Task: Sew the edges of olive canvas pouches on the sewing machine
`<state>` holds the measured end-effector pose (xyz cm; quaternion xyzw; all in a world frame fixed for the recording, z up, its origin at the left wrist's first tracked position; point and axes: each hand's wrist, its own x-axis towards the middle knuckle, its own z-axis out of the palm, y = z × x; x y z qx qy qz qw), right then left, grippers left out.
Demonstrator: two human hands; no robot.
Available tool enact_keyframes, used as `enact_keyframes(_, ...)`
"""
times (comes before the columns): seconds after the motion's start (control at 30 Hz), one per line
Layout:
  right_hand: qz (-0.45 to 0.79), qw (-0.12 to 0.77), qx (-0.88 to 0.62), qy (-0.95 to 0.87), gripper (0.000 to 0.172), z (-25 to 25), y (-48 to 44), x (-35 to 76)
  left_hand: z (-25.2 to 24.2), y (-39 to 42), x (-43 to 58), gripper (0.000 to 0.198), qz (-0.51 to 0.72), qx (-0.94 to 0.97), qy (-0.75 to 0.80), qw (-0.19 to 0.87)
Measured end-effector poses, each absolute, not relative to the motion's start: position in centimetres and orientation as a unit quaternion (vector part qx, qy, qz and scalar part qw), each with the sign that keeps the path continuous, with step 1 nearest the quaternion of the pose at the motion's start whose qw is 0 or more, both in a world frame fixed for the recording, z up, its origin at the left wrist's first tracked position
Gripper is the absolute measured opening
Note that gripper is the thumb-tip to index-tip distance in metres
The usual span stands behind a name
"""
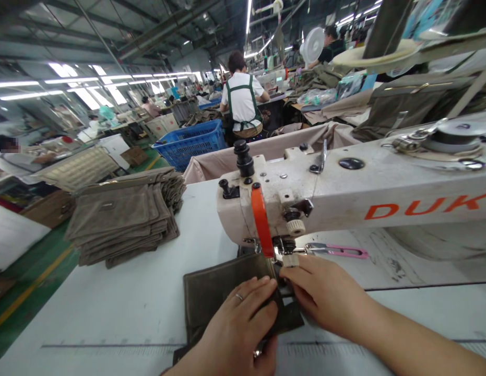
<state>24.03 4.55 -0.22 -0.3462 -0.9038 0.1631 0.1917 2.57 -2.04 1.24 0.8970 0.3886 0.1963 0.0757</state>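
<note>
A dark olive fabric panel (215,287) lies under the needle area of a white sewing machine (243,209). My left hand (243,318), with a ring on one finger, presses the panel from above, its fingers bent over the folded edge and the thumb tucked in below. A small shiny metal part shows by that thumb. Close to the presser foot, my right hand (324,287) pinches the panel's right edge; its fingertips are partly hidden by the machine. An orange guard strip (262,222) hangs in front of the needle. Pink-handled thread snips (340,250) rest behind my right hand.
A stack of olive fabric pieces (121,214) sits on the table's left side. Past the table stand a blue plastic basket (193,142) and a seated person in a white shirt (240,99). A ruler scale (121,347) runs along the near table surface.
</note>
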Motion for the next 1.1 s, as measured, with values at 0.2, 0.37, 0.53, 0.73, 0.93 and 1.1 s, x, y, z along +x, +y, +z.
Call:
enact_keyframes(0.2, 0.094, 0.165, -0.349, -0.918, 0.044, -0.8, 4.5, 23.9, 1.5, -1.9, 2.6, 0.04, 0.187, 0.895, 0.395, 0.09)
enact_keyframes(0.37, 0.089, 0.175, -0.332, -0.923, 0.045, -0.8, 4.3, 23.9, 1.8, -1.6, 2.5, 0.043, 0.183, 0.907, 0.366, 0.098)
enact_keyframes(0.53, 0.094, 0.183, -0.332, -0.921, 0.043, -1.2, 4.4, 23.7, 2.2, -0.8, 2.1, 0.041, 0.183, 0.905, 0.368, 0.114)
enact_keyframes(0.73, 0.109, 0.177, -0.337, -0.918, 0.043, -1.6, 4.6, 23.5, 1.8, 0.9, 1.3, 0.033, 0.192, 0.907, 0.359, 0.11)
enact_keyframes(0.93, 0.123, 0.163, -0.35, -0.914, 0.041, -1.4, 4.8, 23.4, 1.6, 2.9, 0.9, 0.037, 0.206, 0.914, 0.336, 0.096)
enact_keyframes(1.1, 0.132, 0.149, -0.361, -0.911, 0.048, -1.3, 4.6, 23.3, 1.5, 4.4, 0.5, 0.031, 0.19, 0.922, 0.329, 0.074)
